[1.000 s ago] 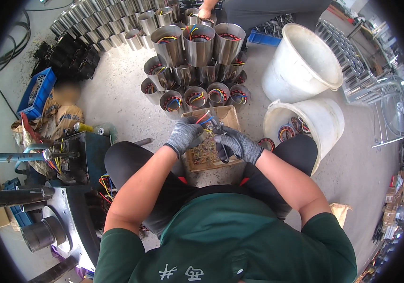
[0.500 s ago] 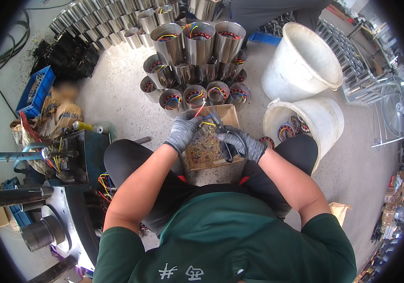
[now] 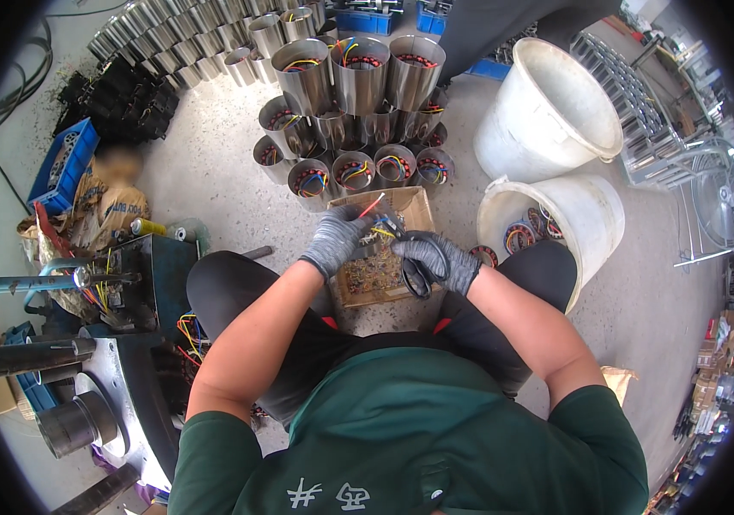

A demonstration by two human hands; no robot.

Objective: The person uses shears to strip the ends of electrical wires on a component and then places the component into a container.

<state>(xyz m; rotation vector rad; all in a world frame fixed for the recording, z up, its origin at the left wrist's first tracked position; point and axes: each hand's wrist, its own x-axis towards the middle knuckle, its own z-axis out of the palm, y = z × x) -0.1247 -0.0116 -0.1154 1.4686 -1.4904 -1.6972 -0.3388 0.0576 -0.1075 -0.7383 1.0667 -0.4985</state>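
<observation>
- Illumination: bright, diffuse.
- Glare: metal cylinders (image 3: 360,90) beyond the left hand (image 3: 338,242).
- Blur: round patch (image 3: 119,166), far left of it.
- Distortion: edges curved, black rim.

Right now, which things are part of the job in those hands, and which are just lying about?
Part of the job, it seems:
black-handled scissors, in the right hand
red wire, in the left hand
cardboard box of scraps, below the hands

Probably just lying about:
yellow can, on the left
blue crate, upper left
standing white bucket, on the right
</observation>
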